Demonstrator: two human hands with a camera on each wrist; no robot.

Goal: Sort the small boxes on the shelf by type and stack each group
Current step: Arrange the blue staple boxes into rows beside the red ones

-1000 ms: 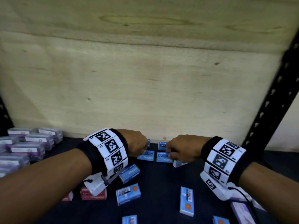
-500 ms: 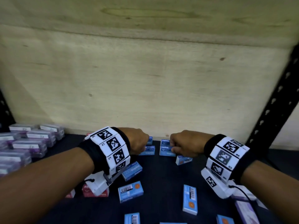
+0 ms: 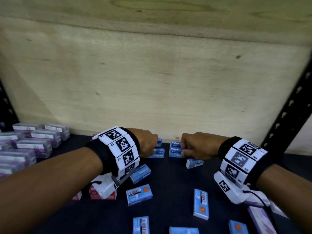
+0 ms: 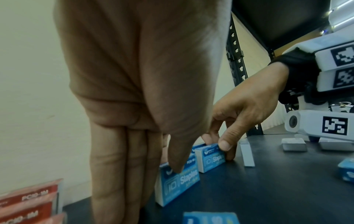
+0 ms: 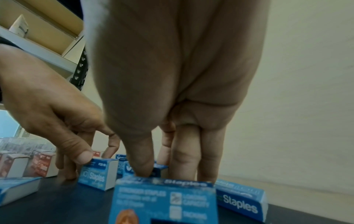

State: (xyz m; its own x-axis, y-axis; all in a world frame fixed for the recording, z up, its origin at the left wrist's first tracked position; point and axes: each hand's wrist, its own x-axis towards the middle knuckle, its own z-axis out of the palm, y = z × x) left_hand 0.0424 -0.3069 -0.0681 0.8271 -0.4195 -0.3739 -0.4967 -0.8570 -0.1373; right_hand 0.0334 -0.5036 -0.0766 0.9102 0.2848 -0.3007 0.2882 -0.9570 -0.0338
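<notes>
Small blue staples boxes stand in two short stacks by the back wall of the dark shelf (image 3: 168,191). My left hand (image 3: 154,149) pinches the top of the left blue staples box (image 3: 158,152); the left wrist view shows the thumb on this box (image 4: 180,180) and the fingers behind it. My right hand (image 3: 183,150) pinches the right blue staples box (image 3: 175,150), seen thumb in front and fingers behind (image 5: 151,170). Under the hands the stacks are partly hidden.
Loose blue boxes (image 3: 139,194) lie across the front of the shelf. Red boxes (image 3: 103,195) sit under my left wrist. Purple boxes (image 3: 33,144) are grouped at the far left. A black upright post (image 3: 290,112) bounds the right side, and a plywood wall (image 3: 152,81) the back.
Both hands have stayed at the blue boxes by the back wall. The right hand has drawn its box slightly back toward the wall and its stack.
</notes>
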